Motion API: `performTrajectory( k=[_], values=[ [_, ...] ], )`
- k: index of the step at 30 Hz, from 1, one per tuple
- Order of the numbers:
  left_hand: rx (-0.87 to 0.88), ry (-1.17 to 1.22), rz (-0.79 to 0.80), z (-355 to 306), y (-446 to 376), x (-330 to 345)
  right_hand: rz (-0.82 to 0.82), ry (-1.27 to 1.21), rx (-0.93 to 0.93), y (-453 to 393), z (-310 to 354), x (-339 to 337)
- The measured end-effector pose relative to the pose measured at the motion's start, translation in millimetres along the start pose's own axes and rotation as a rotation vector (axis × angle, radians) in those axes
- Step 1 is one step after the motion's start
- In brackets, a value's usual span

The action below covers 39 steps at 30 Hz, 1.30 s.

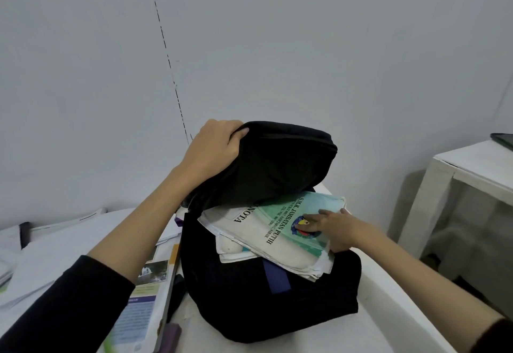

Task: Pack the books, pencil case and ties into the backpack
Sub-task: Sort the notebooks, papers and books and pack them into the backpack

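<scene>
Black sleeves [83, 297] frame the near edge, one on each forearm. Between them a black backpack [266, 305] stands on a white table [394, 311], its mouth open. A textbook [144, 302] lies flat on the table just left of the bag, with loose papers [41, 263] further left. A stack of books [280, 230] sticks half out of the opening, a green one on top. The right hand [338, 227] grips the stack's right edge, fingers lying flat and close together on the green cover, thumb hidden below. Farther back, the left hand [213, 147] holds up the flap [277, 158], fingers curled over its top edge. A white side table [472, 169] stands at far right.
</scene>
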<state>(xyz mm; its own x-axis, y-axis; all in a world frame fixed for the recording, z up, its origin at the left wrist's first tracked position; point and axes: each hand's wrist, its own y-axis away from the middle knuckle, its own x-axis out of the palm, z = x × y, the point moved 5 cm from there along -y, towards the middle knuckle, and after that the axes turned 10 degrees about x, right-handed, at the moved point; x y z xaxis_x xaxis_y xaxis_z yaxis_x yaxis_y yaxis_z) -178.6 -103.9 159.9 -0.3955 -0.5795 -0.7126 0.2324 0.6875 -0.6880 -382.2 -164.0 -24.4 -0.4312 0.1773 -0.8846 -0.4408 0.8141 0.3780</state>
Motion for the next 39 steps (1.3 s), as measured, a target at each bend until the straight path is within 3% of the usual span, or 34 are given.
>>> performTrajectory(
  k=[9, 16, 25, 32, 35, 39],
  values=[
    [0.0, 0.022, -0.002, -4, -1, -3, -0.198, 0.05, -0.066, 13, 68, -18],
    [0.007, 0.014, -0.065, 0, -1, -26, -0.434, -0.144, 0.04, -18, 109, -23],
    [0.022, 0.03, -0.055, 3, 3, -22, -0.275, -0.417, -0.023, -42, 43, 8],
    [0.026, 0.052, -0.061, 7, 4, -18, -0.475, -0.818, 0.088, -47, 16, 15],
    [0.035, 0.05, -0.075, 8, 5, -17, -0.507, -1.047, 0.137, -52, 13, 20],
    [0.02, 0.048, -0.045, 9, 6, -12, -0.463, -1.078, 0.125, -58, 17, 21]
  ],
)
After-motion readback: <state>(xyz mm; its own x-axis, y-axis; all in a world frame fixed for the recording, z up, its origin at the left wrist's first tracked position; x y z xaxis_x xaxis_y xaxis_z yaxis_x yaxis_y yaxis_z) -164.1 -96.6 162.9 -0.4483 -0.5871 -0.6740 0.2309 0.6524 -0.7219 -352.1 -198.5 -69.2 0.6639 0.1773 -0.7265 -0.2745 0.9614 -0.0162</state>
